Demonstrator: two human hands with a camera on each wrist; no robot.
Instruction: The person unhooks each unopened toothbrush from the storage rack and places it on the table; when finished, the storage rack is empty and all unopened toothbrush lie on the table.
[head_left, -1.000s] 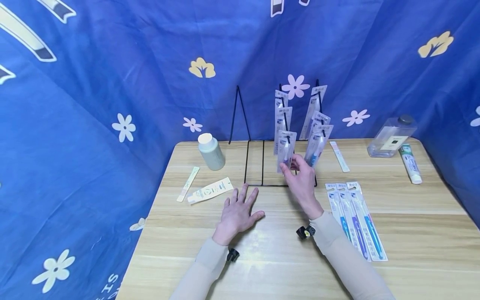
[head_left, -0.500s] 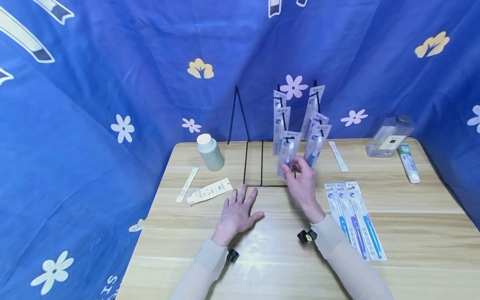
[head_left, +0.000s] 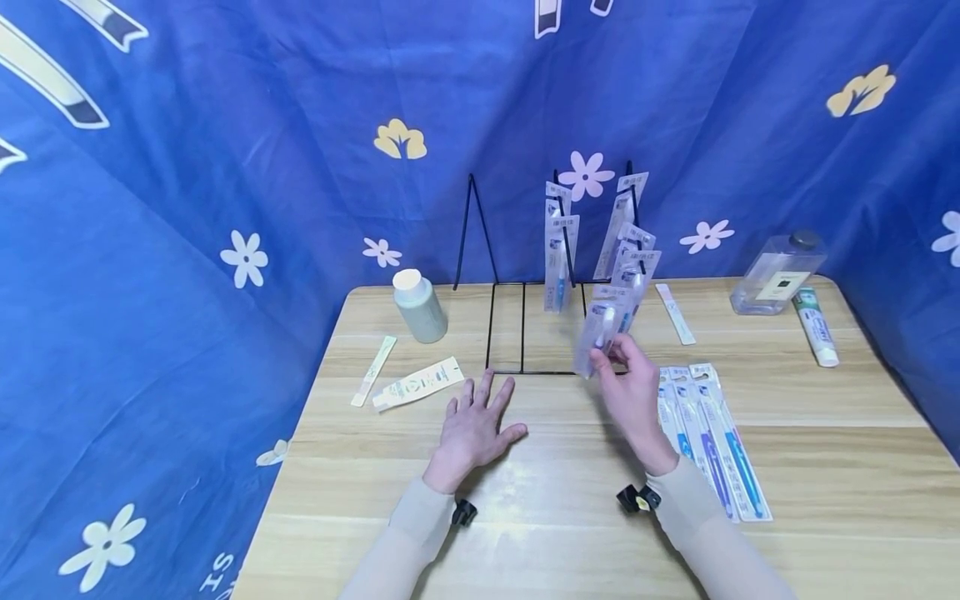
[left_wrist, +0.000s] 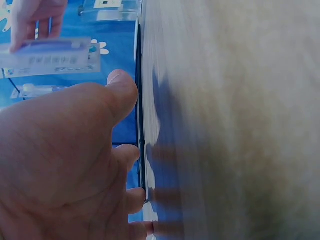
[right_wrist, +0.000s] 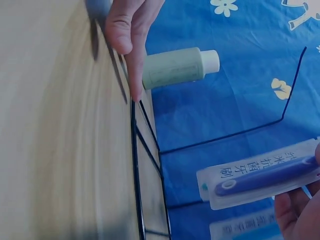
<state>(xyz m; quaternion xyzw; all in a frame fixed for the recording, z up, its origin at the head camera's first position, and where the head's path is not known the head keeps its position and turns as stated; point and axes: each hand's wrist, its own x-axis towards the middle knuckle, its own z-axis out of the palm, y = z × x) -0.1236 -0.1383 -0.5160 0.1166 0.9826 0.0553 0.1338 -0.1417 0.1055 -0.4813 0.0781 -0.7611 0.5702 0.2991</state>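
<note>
My right hand [head_left: 630, 396] pinches a packaged toothbrush [head_left: 597, 337] in front of the black wire rack [head_left: 523, 329]. In the right wrist view this toothbrush [right_wrist: 265, 175] shows a purple handle inside its clear pack. More packaged toothbrushes hang on the rack's hooks: two on the left prong row [head_left: 558, 267] and several on the right row [head_left: 633, 279], which the held pack partly overlaps. My left hand [head_left: 474, 429] lies on the table with fingers spread, its fingertips right at the rack's front bar and holding nothing.
Several packaged toothbrushes [head_left: 723, 450] lie by my right forearm. A cream tube [head_left: 418, 384], a slim sachet [head_left: 373, 372] and a green bottle [head_left: 422, 308] are at left. Another sachet [head_left: 676, 314], a clear bottle [head_left: 778, 275] and a toothpaste tube [head_left: 816, 327] are at right.
My right hand has drawn the front-left packaged toothbrush off its hook, toward me and to the right. The left hand stays in place.
</note>
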